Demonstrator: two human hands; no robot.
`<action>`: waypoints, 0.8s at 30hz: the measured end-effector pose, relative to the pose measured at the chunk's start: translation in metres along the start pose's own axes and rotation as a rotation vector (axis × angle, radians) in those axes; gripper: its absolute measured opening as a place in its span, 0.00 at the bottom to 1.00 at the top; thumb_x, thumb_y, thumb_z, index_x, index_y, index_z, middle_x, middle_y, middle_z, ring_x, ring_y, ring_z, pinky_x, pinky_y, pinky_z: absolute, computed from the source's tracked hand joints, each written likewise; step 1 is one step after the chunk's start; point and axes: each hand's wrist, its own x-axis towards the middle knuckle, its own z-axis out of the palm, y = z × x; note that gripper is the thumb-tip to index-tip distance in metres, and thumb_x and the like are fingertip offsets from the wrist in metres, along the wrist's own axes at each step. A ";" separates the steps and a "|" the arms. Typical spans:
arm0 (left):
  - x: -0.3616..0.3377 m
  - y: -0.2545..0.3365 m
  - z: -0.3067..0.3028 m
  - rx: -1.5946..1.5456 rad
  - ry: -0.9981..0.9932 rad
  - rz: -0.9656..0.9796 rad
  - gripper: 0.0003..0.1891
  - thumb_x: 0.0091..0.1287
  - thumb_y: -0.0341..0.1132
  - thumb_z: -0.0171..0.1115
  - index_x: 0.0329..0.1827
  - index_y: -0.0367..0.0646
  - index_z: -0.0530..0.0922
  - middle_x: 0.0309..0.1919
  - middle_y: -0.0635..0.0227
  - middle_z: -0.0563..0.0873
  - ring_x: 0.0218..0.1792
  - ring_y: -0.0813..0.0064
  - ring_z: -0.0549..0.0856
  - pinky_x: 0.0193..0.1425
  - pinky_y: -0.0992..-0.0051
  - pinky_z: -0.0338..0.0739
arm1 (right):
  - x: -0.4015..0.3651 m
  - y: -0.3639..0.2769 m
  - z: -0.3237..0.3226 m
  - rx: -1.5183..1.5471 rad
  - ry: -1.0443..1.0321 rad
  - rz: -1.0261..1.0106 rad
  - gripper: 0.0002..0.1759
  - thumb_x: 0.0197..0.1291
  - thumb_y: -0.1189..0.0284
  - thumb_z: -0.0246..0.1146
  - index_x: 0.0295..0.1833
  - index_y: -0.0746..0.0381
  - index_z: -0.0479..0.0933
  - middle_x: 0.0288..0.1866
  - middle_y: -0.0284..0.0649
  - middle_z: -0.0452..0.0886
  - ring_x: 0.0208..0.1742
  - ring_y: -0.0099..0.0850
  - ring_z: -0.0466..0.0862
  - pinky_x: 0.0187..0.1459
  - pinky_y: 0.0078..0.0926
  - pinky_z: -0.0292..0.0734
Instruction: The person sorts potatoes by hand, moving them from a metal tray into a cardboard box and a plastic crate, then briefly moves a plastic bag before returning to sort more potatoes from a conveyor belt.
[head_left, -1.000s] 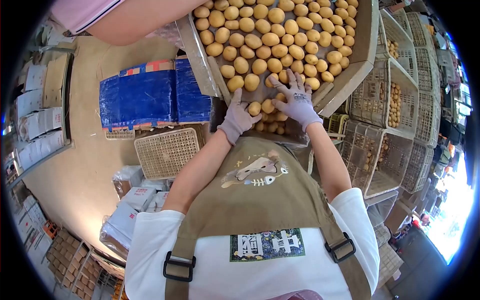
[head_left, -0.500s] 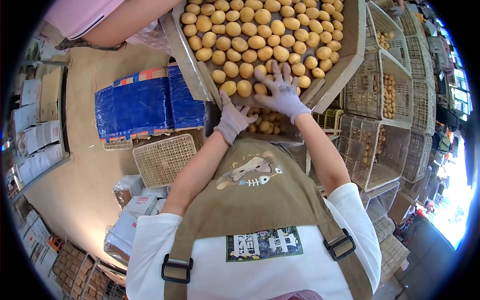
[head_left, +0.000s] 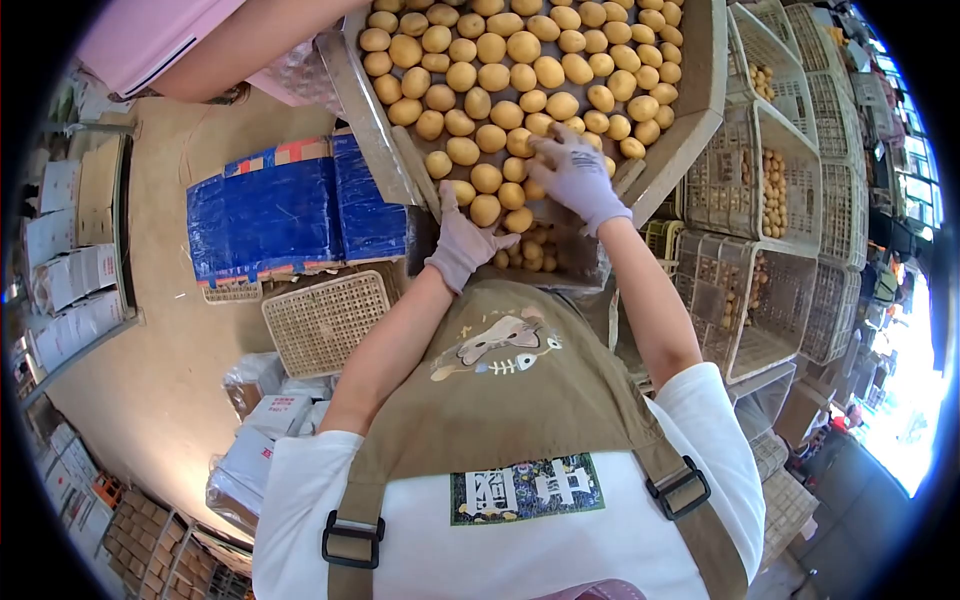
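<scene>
Many small, round, yellow-brown potatoes lie spread over a sorting tray with raised sides. My gloved right hand rests palm down among them at the tray's near end, fingers apart and touching a few. At the left side of the tray's narrow mouth is my gloved left hand, its fingers stretched and thumb apart, close beside some potatoes. Neither hand is closed around a potato. Below the mouth, more potatoes sit in a container, partly hidden by my hands and apron.
Plastic crates holding potatoes are stacked at the right. To the left are a blue-wrapped stack, an upturned crate and white boxes. Another person's arm reaches in at upper left.
My right hand has shifted slightly right, its fingers more bent. Several potatoes have rolled nearer the tray's mouth between my hands. My left hand stays almost in place.
</scene>
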 end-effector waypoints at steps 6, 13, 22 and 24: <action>0.006 -0.002 0.001 -0.007 0.022 -0.017 0.53 0.61 0.83 0.40 0.82 0.57 0.54 0.80 0.65 0.60 0.79 0.50 0.60 0.73 0.24 0.46 | -0.011 0.021 0.009 0.074 0.166 0.047 0.26 0.63 0.58 0.62 0.67 0.50 0.78 0.72 0.52 0.72 0.64 0.49 0.79 0.66 0.42 0.73; 0.008 -0.006 0.004 -0.046 0.034 -0.057 0.55 0.59 0.84 0.40 0.82 0.56 0.55 0.81 0.64 0.59 0.80 0.49 0.58 0.75 0.27 0.43 | 0.024 0.010 -0.015 -0.145 -0.072 0.272 0.26 0.64 0.60 0.65 0.67 0.47 0.71 0.62 0.56 0.72 0.56 0.55 0.83 0.55 0.49 0.80; 0.005 -0.006 -0.002 -0.025 0.081 -0.022 0.52 0.61 0.82 0.42 0.80 0.55 0.59 0.78 0.65 0.64 0.78 0.52 0.63 0.75 0.26 0.44 | 0.021 0.035 -0.003 0.025 -0.115 0.210 0.31 0.60 0.61 0.61 0.71 0.49 0.69 0.55 0.52 0.84 0.60 0.47 0.83 0.59 0.42 0.78; 0.005 -0.007 0.000 -0.036 0.063 -0.032 0.51 0.62 0.82 0.42 0.80 0.54 0.60 0.78 0.64 0.65 0.78 0.51 0.64 0.75 0.26 0.46 | 0.024 0.043 -0.001 0.074 -0.155 0.245 0.33 0.59 0.62 0.61 0.72 0.48 0.69 0.55 0.52 0.84 0.60 0.48 0.83 0.60 0.42 0.77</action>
